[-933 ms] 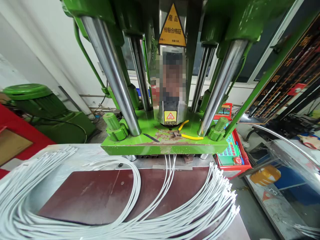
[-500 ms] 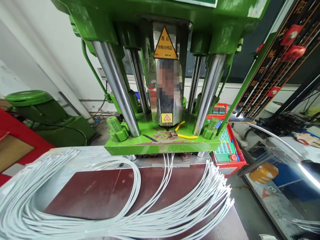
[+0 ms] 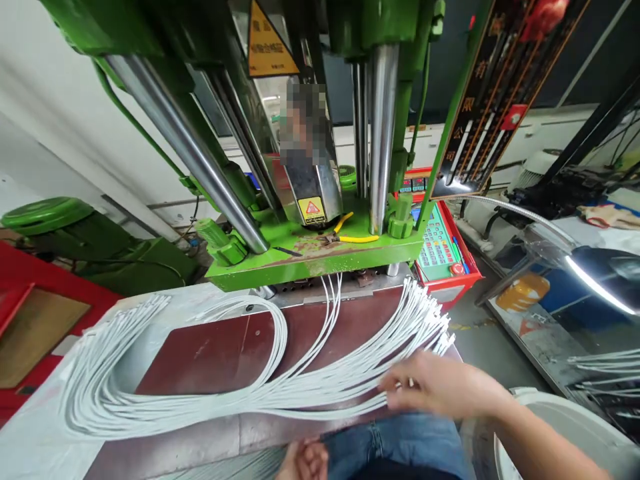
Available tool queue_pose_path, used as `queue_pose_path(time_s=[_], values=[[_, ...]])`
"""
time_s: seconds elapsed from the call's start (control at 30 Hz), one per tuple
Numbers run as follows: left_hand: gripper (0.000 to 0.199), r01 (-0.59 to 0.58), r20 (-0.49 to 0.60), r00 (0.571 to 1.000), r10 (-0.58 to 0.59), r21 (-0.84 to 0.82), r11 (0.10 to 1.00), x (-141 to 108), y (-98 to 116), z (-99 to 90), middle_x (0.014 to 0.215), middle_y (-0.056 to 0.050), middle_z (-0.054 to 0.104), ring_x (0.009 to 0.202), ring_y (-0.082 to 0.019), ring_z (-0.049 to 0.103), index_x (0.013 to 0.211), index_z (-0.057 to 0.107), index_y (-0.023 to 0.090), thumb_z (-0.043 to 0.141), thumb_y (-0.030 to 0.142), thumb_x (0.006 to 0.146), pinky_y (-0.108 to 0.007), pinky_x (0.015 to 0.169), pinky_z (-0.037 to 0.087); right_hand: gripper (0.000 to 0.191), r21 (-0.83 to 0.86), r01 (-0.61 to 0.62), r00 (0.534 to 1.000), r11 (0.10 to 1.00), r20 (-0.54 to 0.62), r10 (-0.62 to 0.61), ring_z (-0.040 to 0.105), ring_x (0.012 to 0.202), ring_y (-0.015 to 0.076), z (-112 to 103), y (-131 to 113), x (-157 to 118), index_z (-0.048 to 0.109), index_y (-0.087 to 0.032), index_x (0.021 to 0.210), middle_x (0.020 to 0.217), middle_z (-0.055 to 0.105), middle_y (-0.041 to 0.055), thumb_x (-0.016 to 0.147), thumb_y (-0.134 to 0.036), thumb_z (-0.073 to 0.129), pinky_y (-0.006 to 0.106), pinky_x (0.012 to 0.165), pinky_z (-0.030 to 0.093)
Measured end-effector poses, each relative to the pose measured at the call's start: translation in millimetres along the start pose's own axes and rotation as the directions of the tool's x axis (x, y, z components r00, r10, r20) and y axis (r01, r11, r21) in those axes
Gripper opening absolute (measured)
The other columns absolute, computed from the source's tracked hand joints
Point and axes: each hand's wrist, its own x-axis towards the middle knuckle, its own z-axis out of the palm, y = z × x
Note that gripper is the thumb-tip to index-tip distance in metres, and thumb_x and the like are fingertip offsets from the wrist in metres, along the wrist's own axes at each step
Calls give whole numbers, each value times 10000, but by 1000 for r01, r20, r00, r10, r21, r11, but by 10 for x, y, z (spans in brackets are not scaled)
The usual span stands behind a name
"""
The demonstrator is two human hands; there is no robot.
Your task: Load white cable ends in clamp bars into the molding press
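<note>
My right hand point(image 3: 425, 383) is at the right-hand ends of a large bundle of white cables point(image 3: 215, 403). Its fingers are loosely bent and a little blurred, with gaps between them where white bits show. Whether it touches the lowest cables, I cannot tell. At the bottom edge, by my jeans, my left hand point(image 3: 306, 460) has its fingers curled in; whatever they may hold is hidden. The bundle bends in a wide loop across a dark red board point(image 3: 200, 363). Several cables point(image 3: 331, 310) run from it under the green press plate point(image 3: 320, 267).
Yellow-handled pliers point(image 3: 357, 238) and a thin dark strip point(image 3: 287, 251) lie on the press plate. Steel columns point(image 3: 384, 140) rise from it. A red control box with keypad point(image 3: 435, 243) stands to the right. Lower right is a pale bin point(image 3: 560, 417), beside a lit lamp point(image 3: 600, 283).
My view has turned down and tilted, so the press sits higher in it. Both hands have come into view from below, the right one beside the cable ends.
</note>
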Motion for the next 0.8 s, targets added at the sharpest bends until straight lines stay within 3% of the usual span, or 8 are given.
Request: queue_pose_path(time_s=[0.1,0.23,0.3,0.37,0.47,0.53,0.63,0.8], values=[[521,-152,270,962,31,441,884,-359,21,233,494,-18,578,364,-79,400,668,529,158,555,678,690,-220,408,239,230,-269,-177,949,947,-301,92,606,971,212,-288,41,678,612,-170,1069,1073,631,95,907,-256,472,316,831,456],[342,-541,477,840,258,708,454,-910,306,518,615,-12,581,565,-108,496,676,548,167,498,457,851,-222,518,346,369,-537,-374,897,756,-415,150,619,896,252,-226,266,1332,479,-113,1219,1140,528,178,857,-176,508,337,705,492],[218,-682,568,717,404,691,239,-1053,491,592,685,-12,571,640,-118,517,735,559,176,487,320,883,-232,593,395,433,-603,-344,909,719,-407,94,625,852,241,-164,368,1400,429,-123,1264,1142,512,167,844,-172,521,319,666,492],[107,-772,636,543,548,635,28,-1077,646,610,741,-22,579,699,-133,536,815,570,180,494,217,879,-252,656,426,441,-636,-298,921,712,-388,38,629,828,238,-161,462,1344,415,-140,1277,1135,520,146,848,-173,511,317,652,488],[114,-733,677,337,654,625,-269,-975,783,579,862,-56,602,810,-168,552,948,578,180,519,147,856,-305,754,452,422,-639,-252,941,727,-338,29,634,820,239,-239,555,1181,432,-150,1271,1133,540,122,852,-151,487,326,647,482],[165,-655,704,304,642,644,-396,-889,816,551,935,-76,597,882,-191,544,1008,573,176,524,146,853,-344,813,451,424,-612,-274,938,742,-341,65,634,835,242,-295,559,1075,448,-151,1268,1134,551,114,847,-136,489,331,662,479],[230,-555,741,317,592,651,-518,-816,798,510,1011,-104,584,976,-231,518,1081,558,157,536,195,856,-397,859,438,416,-520,-289,910,803,-410,62,617,902,241,-334,482,911,461,-156,1268,1152,556,105,855,-167,510,331,716,475],[383,-410,773,323,546,634,-656,-806,724,464,1051,-124,588,1014,-283,512,1180,531,138,562,320,843,-460,877,403,342,-296,-141,865,945,-500,-28,585,800,151,-291,285,541,504,-175,1211,1085,585,69,871,-197,531,287,724,462]])
